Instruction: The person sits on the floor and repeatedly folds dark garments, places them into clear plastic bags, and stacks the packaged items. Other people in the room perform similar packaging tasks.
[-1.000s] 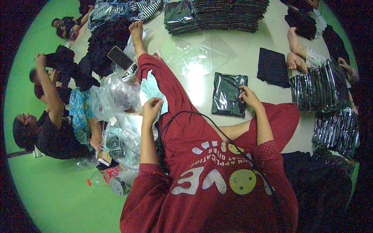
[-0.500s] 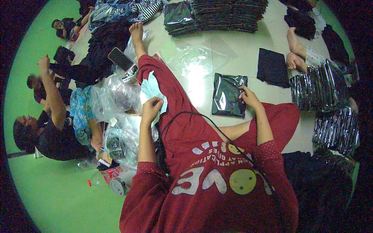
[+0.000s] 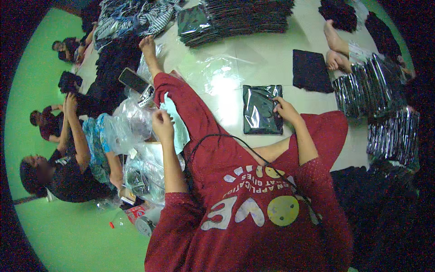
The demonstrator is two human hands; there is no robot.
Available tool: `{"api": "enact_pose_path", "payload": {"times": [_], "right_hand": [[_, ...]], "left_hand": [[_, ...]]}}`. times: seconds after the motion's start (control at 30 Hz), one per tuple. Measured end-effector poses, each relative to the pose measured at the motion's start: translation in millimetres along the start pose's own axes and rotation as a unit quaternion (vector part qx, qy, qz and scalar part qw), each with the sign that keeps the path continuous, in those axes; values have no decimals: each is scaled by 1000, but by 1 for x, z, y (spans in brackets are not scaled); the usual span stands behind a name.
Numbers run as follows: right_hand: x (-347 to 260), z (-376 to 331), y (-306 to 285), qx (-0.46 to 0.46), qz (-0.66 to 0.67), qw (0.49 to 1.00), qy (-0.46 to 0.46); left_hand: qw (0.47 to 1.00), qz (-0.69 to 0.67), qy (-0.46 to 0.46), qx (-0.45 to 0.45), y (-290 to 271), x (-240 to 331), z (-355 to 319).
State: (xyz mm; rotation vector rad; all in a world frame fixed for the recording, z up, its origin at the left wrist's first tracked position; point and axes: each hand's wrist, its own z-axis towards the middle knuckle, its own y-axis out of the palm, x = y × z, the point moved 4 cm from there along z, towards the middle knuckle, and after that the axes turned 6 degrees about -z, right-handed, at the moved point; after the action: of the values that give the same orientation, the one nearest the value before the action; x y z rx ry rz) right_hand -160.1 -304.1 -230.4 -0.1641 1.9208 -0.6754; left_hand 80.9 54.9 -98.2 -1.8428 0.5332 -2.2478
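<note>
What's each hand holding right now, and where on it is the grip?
Right hand grips the bagged dark garment at its right edge. Left hand pinches a pale sheet at its left side.

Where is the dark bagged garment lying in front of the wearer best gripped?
Probably at its right edge, from the right: the bagged garment lies flat on the floor, and the right hand already rests there. The left hand is busy with a light sheet.

Packed garment bag (image 3: pixel 262 109): glossy, crinkled clear plastic over dark cloth. Loose bags (image 3: pixel 129 127): thin shiny film. Folded black cloth (image 3: pixel 311 70): matt.
</note>
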Motion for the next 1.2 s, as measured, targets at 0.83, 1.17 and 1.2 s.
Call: {"api": "enact_pose_path", "payload": {"times": [0.83, 1.17, 1.2], "right_hand": [[-19, 10, 2, 54, -161, 985, -15], [-5, 9, -23, 57, -96, 994, -19], [-1, 10, -29, 71, -152, 986, 20]], "left_hand": [[870, 211, 254, -366, 238, 20, -38], [816, 324, 335, -341, 282, 11, -82], [812, 338, 310, -360, 283, 12, -78]]}}
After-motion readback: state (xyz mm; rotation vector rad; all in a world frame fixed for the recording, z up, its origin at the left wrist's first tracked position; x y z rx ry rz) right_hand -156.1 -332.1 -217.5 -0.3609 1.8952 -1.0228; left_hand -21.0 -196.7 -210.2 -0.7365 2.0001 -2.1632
